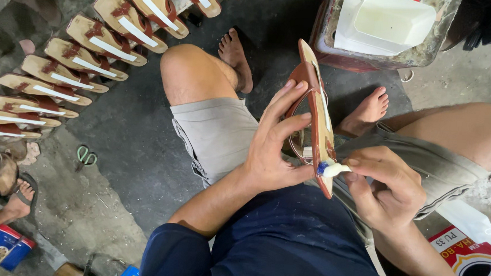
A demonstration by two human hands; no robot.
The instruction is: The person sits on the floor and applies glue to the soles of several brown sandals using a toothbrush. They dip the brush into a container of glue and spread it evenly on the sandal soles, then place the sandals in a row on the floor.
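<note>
Dark blue cloth of a shirt (285, 239) fills the bottom of the view, with grey shorts (215, 134) over both bent knees above it. Just past the shirt, a brown sandal (317, 111) is held on edge between the knees, its toe end pointing away and its heel end toward the body. The sandal is gripped by the left hand (272, 150): the fingers are spread up along the strap side and the thumb is laid across near the heel, so the grip is clamped on the sandal. A small brush (332, 169) with a blue collar and a pale, glue-coated tip is pinched by the right hand (384, 185) between thumb and fingers; that grip is closed on the brush, and the tip is pressed against the sandal's sole edge near the heel.

Two bare feet (368, 111) are planted on the dark concrete floor (129, 149). Beyond the sandal, a grimy square tin (327, 45) is seen with a white tub (391, 20) resting on top. At the far left, finished sandals (83, 59) with white strips are laid out in an overlapping row. Green-handled scissors (86, 156) lie on the floor near that row. Another person's foot (19, 200) shows at the left edge.
</note>
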